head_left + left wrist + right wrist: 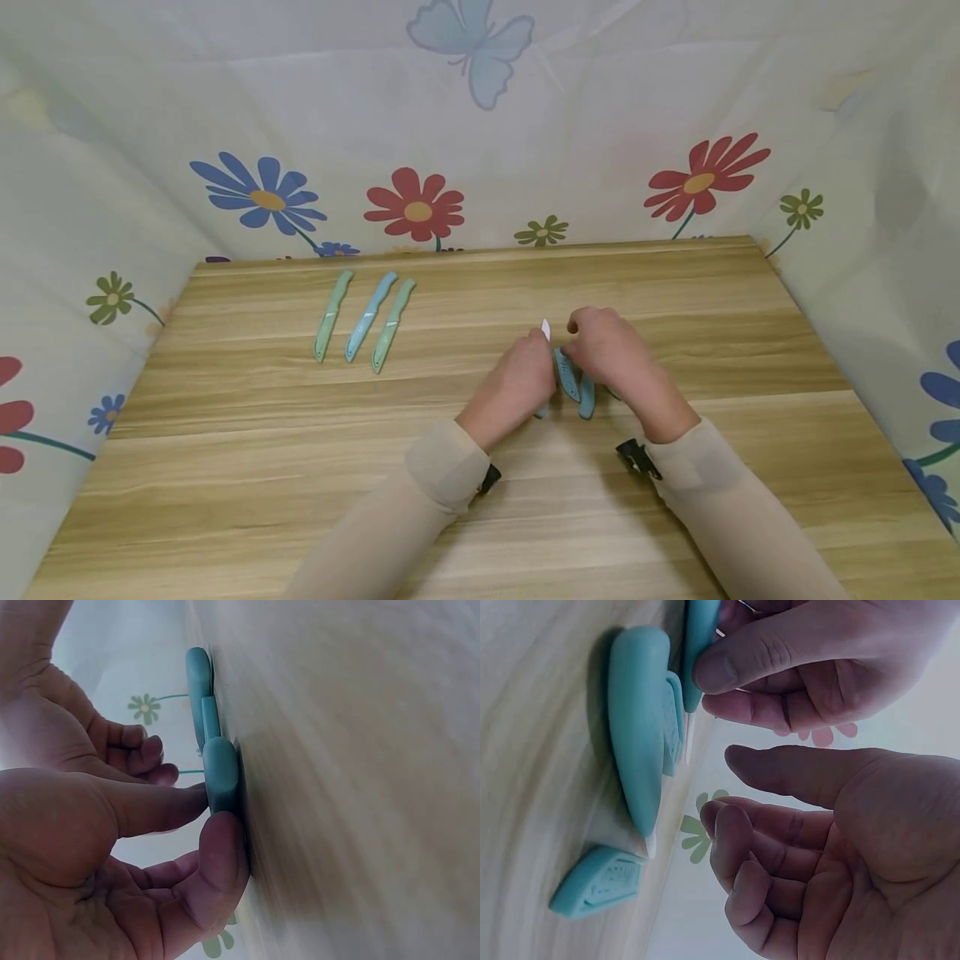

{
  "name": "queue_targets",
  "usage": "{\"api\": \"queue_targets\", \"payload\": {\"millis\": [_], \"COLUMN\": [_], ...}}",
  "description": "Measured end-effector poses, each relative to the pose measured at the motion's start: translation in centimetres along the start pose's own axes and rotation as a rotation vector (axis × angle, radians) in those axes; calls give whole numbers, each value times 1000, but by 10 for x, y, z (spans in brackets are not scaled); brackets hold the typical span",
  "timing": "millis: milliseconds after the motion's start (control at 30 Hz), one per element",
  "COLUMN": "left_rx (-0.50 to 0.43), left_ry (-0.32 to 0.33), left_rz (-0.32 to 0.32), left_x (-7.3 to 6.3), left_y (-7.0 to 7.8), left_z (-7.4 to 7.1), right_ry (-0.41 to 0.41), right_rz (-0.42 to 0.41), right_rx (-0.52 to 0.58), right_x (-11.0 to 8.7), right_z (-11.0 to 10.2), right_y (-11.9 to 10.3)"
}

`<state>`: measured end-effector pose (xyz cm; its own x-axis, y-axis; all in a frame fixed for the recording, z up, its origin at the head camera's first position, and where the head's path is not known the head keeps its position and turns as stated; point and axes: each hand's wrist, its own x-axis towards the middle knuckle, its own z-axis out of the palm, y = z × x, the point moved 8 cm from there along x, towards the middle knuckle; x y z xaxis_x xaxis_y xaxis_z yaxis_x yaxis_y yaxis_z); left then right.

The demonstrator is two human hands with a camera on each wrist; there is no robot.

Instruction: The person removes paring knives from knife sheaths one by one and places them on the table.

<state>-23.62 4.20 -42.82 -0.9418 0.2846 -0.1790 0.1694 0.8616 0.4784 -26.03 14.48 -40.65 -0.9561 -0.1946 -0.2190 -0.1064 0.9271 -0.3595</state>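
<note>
My left hand (525, 371) pinches the handle (221, 769) of a small blue-green knife between thumb and fingers, low over the table. Its pale blade (546, 330) points away past the knuckles. Just right of it lies a loose blade sheath (567, 375). Beside that is a second knife (636, 727), its blade uncovered, with another sheath (600, 883) near its tip. Over these hovers my right hand (615, 350), fingers loosely curled and thumb apart, holding nothing. From the head view it partly hides the second knife and its sheath.
At the back left, a green knife (332, 317), a blue knife (371, 317) and another green knife (393, 327) lie side by side in their sheaths on the wooden table (262, 483). A flower-printed cloth (585, 108) hangs behind and along the sides.
</note>
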Motion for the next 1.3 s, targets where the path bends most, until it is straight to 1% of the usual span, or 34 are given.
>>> {"api": "queue_targets", "payload": {"millis": [200,533,667,800,933,1067,1233,1300], "left_rx": [-10,-27,-42,-26,54,165,297,337], "left_ry": [-10,3,7,17,41,91,180,220], "left_rz": [-35,-2,-16,-25,-5,25,83,117], "left_x": [0,-1,-1,-3,-7,-12,-17,-20], "left_y": [0,-1,-5,-8,-8,-9,-12,-13], "left_z": [1,0,0,-3,-10,-20,-31,-35], "right_ry": [-6,-21,-21,-11,8,32,115,157], "right_rz": [2,9,4,-7,-31,-74,-160,-201], "right_rx": [7,22,23,16,-5,-31,-83,-94], "right_x": [-1,-1,-2,-3,-6,-7,-11,-13], "right_z": [-3,-5,-6,-6,-8,-9,-10,-11], "right_y": [1,1,0,-2,-5,-9,-15,-19]}}
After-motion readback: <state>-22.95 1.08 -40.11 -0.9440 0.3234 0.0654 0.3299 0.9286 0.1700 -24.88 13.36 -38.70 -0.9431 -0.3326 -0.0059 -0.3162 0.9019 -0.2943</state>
